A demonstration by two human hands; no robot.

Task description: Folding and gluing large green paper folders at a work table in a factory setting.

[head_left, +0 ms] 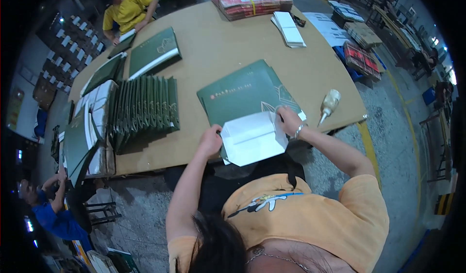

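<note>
Your left hand (210, 141) has its fingers closed on the left edge of the white folded sheet (253, 138), and your right hand (290, 120) pinches that sheet's upper right corner. The sheet lies over the near end of the green folder (242, 93), at the tabletop's (218, 45) near edge. Left of the folder stands a fanned row of green folders (143, 110). Right of it a glue bottle (329, 103) lies on the tabletop. Beyond it, a white paper stack (289, 28).
</note>
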